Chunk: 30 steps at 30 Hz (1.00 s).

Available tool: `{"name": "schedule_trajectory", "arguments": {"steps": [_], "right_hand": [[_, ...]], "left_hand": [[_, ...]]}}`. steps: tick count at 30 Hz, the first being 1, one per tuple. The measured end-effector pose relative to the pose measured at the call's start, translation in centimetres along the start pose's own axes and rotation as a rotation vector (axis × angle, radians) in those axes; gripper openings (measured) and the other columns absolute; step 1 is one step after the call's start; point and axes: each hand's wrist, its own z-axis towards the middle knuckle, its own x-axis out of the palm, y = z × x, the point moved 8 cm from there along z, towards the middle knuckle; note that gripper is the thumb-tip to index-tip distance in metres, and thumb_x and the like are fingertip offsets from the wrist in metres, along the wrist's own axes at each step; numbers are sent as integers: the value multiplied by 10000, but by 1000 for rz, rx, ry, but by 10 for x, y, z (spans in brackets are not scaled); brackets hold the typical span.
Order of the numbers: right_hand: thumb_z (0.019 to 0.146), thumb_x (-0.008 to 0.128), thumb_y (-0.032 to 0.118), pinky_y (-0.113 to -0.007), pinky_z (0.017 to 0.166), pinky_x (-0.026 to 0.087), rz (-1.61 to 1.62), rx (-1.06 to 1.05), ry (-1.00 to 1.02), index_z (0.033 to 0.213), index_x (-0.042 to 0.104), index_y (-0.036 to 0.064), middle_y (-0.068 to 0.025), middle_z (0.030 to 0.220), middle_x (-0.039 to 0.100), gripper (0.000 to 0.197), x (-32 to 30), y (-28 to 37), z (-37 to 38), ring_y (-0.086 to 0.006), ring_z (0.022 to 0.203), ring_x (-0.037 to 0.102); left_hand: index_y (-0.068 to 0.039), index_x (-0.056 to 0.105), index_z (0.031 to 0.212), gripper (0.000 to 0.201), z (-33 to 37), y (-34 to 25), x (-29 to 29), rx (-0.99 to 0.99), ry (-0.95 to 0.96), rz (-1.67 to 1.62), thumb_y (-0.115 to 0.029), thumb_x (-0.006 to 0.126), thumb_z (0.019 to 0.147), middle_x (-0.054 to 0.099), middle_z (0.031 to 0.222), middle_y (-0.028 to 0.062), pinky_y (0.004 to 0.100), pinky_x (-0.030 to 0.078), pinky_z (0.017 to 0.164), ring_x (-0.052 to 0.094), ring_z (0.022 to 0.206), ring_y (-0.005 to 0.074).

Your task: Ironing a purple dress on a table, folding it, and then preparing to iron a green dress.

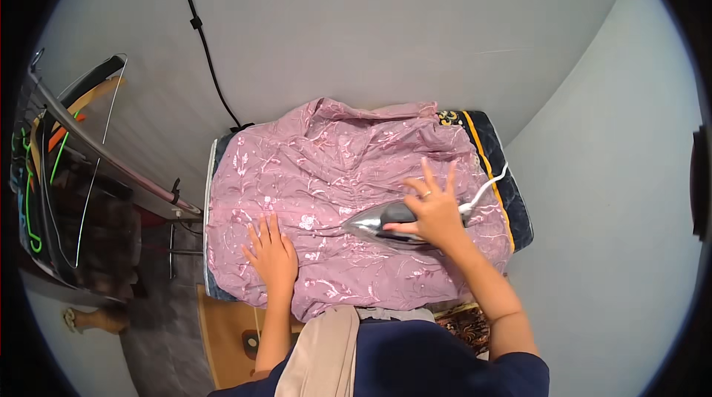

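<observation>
One board (523,211) bears one pink garment (348,156); left hand (276,260) lies flat, right hand (439,220) splays on one iron (367,225).

No legible text, no readable labels or brands, no numbers, no signs to read

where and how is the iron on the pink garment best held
Probably by its dark top handle, from above and the lower right: the iron points its silver tip left, the white cord trails off its right end, and the right hand reaches over from that side.
</observation>
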Motion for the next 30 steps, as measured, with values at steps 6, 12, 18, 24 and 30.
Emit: {"name": "schedule_trajectory", "arguments": {"steps": [6, 12, 18, 24, 30], "right_hand": [[613, 741, 556, -712, 1048, 74, -163, 169, -14, 707, 683, 55, -53, 1076, 577, 513, -31, -55, -25, -397, 1299, 395], [633, 740, 552, -708, 1055, 78, -97, 100, -33, 726, 683, 61, -76, 1112, 551, 503, -14, -52, -3, -362, 1300, 402], [634, 725, 572, -742, 1032, 70, -95, 23, -39, 724, 654, 77, -82, 1119, 546, 508, 9, -19, 29, -354, 1334, 350], [637, 710, 603, -752, 1010, 73, -104, 114, -57, 706, 636, 82, -69, 1158, 554, 532, -9, -46, 4, -367, 1331, 353], [618, 738, 569, -729, 1032, 48, -186, 203, -73, 705, 652, 80, -32, 1128, 589, 504, -32, -91, -21, -334, 1334, 364]], "left_hand": [[-205, 356, 1435, 501, -3, 1, -2, -9, 26, -8, -254, 407, 939, 351, 1481, 58, 605, 189, 1079, 266, 1385, 331], [-205, 360, 1430, 497, -2, 0, -1, -10, 37, 2, -261, 410, 940, 351, 1483, 53, 605, 194, 1078, 276, 1380, 328], [-209, 350, 1436, 502, 0, 1, -1, -5, 18, -13, -257, 412, 940, 362, 1474, 55, 604, 198, 1076, 277, 1378, 330], [-194, 405, 1412, 496, -1, 1, 0, -11, -11, -9, -256, 439, 921, 389, 1459, 59, 604, 190, 1079, 301, 1367, 330], [-195, 398, 1416, 497, -1, 0, 1, -3, -25, 18, -256, 437, 925, 385, 1463, 58, 606, 193, 1077, 306, 1366, 329]]}}
